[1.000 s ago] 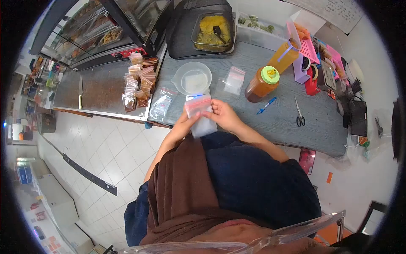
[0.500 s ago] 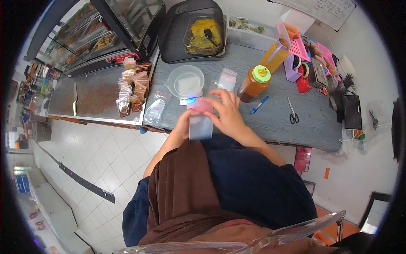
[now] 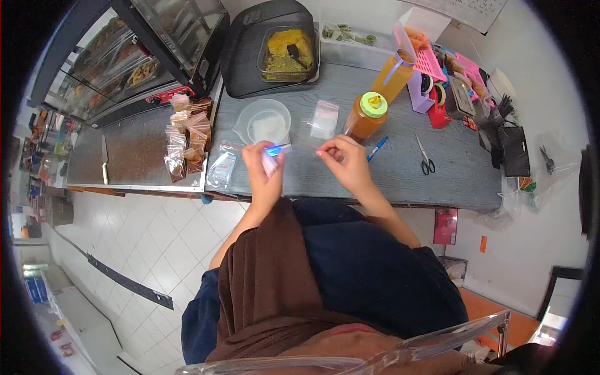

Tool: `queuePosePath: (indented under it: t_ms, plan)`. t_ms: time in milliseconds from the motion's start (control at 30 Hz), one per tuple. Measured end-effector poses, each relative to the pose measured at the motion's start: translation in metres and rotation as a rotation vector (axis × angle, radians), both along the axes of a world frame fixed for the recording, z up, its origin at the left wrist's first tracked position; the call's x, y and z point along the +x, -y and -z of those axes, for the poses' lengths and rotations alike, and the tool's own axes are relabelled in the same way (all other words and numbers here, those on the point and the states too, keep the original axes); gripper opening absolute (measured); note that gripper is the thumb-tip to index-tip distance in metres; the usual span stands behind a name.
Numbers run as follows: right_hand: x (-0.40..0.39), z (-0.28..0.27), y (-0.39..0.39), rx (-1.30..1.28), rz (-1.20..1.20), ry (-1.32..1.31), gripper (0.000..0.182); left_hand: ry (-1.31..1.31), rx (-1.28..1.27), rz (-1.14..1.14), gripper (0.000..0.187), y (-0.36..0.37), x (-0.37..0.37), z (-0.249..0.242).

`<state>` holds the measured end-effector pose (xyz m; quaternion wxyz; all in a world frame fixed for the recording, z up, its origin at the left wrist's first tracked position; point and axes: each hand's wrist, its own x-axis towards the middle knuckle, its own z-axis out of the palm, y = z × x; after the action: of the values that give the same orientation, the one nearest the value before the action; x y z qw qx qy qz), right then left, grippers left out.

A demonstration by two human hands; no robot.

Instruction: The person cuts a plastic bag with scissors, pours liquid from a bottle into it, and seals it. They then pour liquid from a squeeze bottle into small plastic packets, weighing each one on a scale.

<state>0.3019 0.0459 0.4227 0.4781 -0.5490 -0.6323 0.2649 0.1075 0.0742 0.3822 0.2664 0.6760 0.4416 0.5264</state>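
Left hand (image 3: 265, 175) curled shut on pale plastic (image 3: 270, 164), near side of the clear bowl (image 3: 243, 122). Right hand (image 3: 347, 162) pinched; can't tell from here if it's gripping anything. Zip bags (image 3: 325, 119) just beyond it. Rightward: sauce bottle (image 3: 364, 122), 1 pen (image 3: 377, 149), scissors (image 3: 425, 154).

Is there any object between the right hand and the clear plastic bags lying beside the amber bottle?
Nothing visible stands between the right hand and the clear plastic bags; the amber bottle stands to their right.

left hand (image 3: 260, 170): gripping plastic (image 3: 269, 164) | right hand (image 3: 349, 162): near bottle (image 3: 366, 119) | bowl (image 3: 248, 117): on table (image 3: 459, 165)
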Motion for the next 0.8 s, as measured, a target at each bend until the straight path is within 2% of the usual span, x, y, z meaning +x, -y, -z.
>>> queuePosePath:
  t_ms: [33,67,167,200,300,400,500,600,700,800]
  plan:
    - [-0.001,0.002,0.001,-0.04,-0.054,-0.052,0.007,-0.1,0.103,-0.012,0.033,0.003,-0.001,-0.009]
    - [-0.003,0.008,0.001,-0.082,-0.109,-0.103,0.007,-0.111,0.079,0.055,0.026,0.007,0.004,-0.017]
    - [-0.013,0.024,0.003,-0.15,-0.226,-0.203,0.008,-0.127,-0.023,0.241,0.021,0.015,0.014,-0.026]
    - [-0.014,0.026,0.004,-0.163,-0.256,-0.228,0.009,-0.11,-0.059,0.244,0.019,0.017,0.015,-0.027]
    - [-0.012,0.019,0.008,-0.293,-0.305,-0.368,0.007,-0.133,0.024,0.242,0.019,0.009,0.009,-0.017]
    - [-0.015,0.017,0.012,-0.329,-0.287,-0.384,0.011,-0.218,0.148,0.227,0.018,0.007,0.006,-0.021]
    - [-0.02,0.008,0.015,-0.067,-0.272,0.009,0.01,-0.427,0.211,0.171,0.016,0.013,0.006,-0.035]
    - [-0.026,0.017,0.014,0.061,-0.17,0.132,0.01,-0.569,0.186,0.13,0.012,0.021,0.009,-0.042]
    - [-0.015,0.013,0.007,0.015,0.019,0.248,0.012,-0.591,0.216,-0.012,0.011,0.017,0.009,-0.039]
    - [-0.014,0.008,0.007,0.121,0.037,0.335,0.01,-0.498,0.116,0.009,0.01,0.018,0.012,-0.037]
